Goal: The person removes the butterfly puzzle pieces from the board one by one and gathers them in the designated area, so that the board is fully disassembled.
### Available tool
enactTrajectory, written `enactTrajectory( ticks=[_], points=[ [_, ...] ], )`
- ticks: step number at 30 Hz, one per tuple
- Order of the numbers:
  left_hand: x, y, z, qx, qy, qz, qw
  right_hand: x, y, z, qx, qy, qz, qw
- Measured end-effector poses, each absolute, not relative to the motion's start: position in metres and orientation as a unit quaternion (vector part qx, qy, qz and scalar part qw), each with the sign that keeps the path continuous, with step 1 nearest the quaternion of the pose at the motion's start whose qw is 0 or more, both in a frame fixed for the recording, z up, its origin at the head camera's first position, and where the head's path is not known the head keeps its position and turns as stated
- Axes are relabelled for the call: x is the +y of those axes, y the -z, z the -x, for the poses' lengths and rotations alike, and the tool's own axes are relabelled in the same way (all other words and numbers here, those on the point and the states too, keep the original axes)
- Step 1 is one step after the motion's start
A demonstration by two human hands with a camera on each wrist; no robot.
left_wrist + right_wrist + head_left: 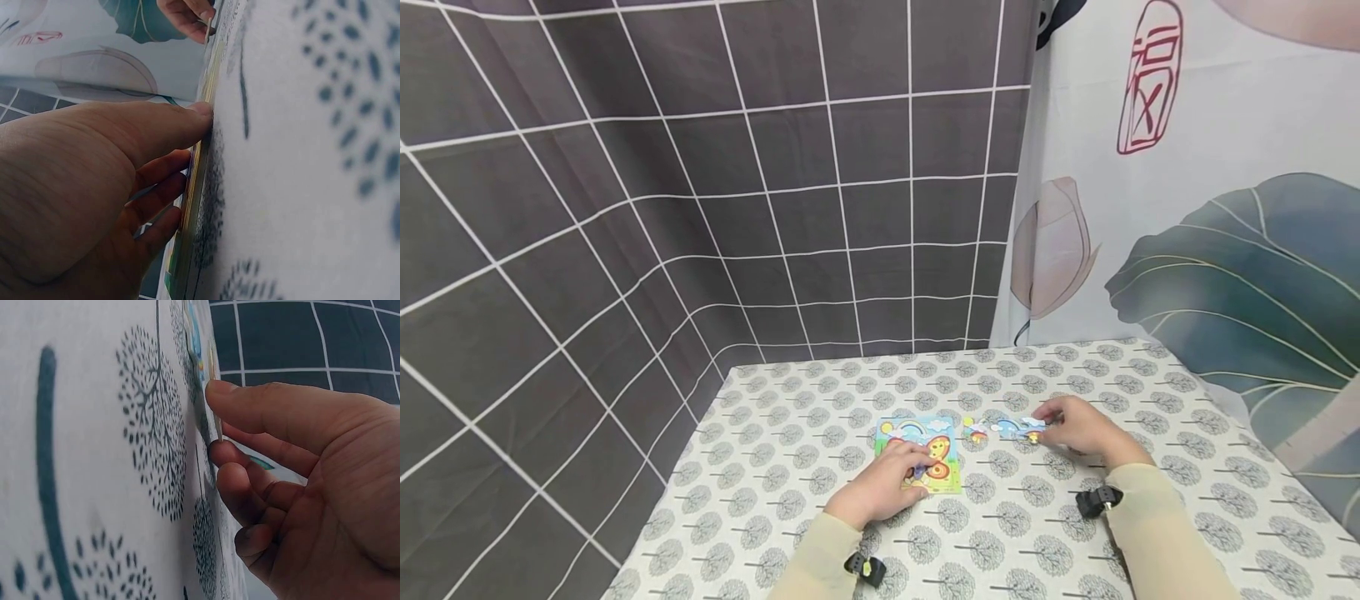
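A flat picture puzzle board [955, 477] lies on the table, printed with a butterfly, a rainbow, a sun and green grass. My left hand [883, 483] rests on its lower left part, fingers on the surface and thumb at the near edge; it covers part of the picture. In the left wrist view the board [178, 250] shows edge-on beside the thumb. Over to the right, my right hand [1078, 429] pinches a thin puzzle piece [217, 422] between thumb and fingers, slightly above the cloth. Its printed face is mostly hidden from the right wrist camera.
Between board and right hand lie loose puzzle pieces: a sun-and-mushroom piece [977, 433] and a blue rainbow piece [1011, 427]. A tree-print cloth [820, 392] covers the table. A dark grid curtain [775, 208] and a floral curtain [1225, 208] hang behind and to the right.
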State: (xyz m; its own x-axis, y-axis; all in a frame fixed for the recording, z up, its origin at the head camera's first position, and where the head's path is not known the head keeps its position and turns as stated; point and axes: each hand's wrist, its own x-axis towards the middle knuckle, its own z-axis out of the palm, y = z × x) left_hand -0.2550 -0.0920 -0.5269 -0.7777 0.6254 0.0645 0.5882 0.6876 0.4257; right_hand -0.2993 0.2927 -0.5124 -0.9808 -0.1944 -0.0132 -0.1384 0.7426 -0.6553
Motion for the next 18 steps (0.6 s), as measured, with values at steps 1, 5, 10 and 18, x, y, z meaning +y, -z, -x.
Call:
enactTrajectory(
  ticks=[1,5,10,18],
  points=[
    [-0.092,0.5269,0.255,0.918,-0.215,-0.33,0.043,0.2936,0.5132,0.2997,0.932,0.35,0.084,0.041],
    [-0.0919,0.5273,0.2554,0.919,-0.213,-0.329,0.043,0.2969,0.5158,0.3011,0.931,0.354,0.076,0.041],
    [-0.092,0.5268,0.2556,0.918,-0.218,-0.329,0.042,0.2994,0.5165,0.3,0.932,0.352,0.075,0.039],
    [-0.0923,0.5305,0.2578,0.919,-0.208,-0.334,0.039,0.3032,0.5135,0.2966,0.935,0.344,0.083,0.035]
  ],
)
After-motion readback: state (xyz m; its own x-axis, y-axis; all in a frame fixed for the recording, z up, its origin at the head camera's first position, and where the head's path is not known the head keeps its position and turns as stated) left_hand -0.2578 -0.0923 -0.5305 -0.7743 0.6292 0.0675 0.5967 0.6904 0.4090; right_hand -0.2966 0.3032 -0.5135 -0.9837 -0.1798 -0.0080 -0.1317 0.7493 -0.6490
